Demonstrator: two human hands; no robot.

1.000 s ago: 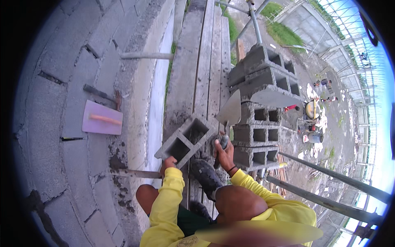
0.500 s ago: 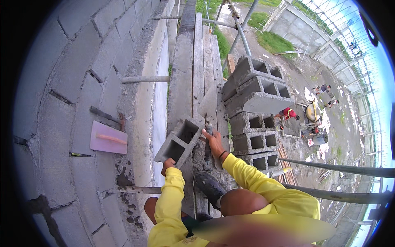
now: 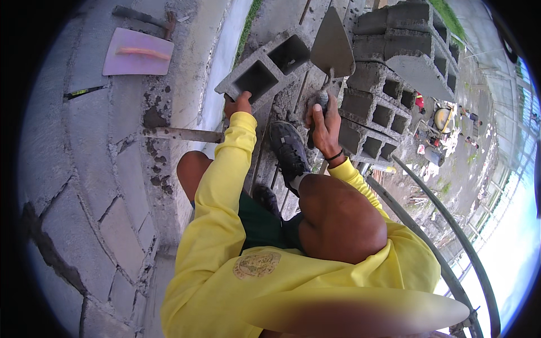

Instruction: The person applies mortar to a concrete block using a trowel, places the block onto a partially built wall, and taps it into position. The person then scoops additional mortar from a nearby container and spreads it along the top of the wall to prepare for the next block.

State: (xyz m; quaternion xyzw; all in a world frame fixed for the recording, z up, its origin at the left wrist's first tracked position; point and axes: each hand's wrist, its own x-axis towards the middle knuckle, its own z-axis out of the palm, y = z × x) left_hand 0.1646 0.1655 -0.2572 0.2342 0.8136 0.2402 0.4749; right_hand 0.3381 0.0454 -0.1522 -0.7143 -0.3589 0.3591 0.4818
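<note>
My left hand is closed on the near end of a grey hollow concrete block, which sits tilted above the planks, its two cavities facing up. Closed around the handle of a pointed trowel is my right hand, just right of the block. The trowel's broad blade points away from me, beside the stacked blocks. Whether the block's far end rests on anything is hidden.
A pink plastering float and a dark bar-like tool lie on the block wall at left. Several hollow blocks are stacked at right. A scaffold pipe juts beside my left knee. People work around a mixer far below.
My right hand has come off the block's edge and now grips the trowel, away to the right. My left hand keeps the block. The view has tilted closer to my body.
</note>
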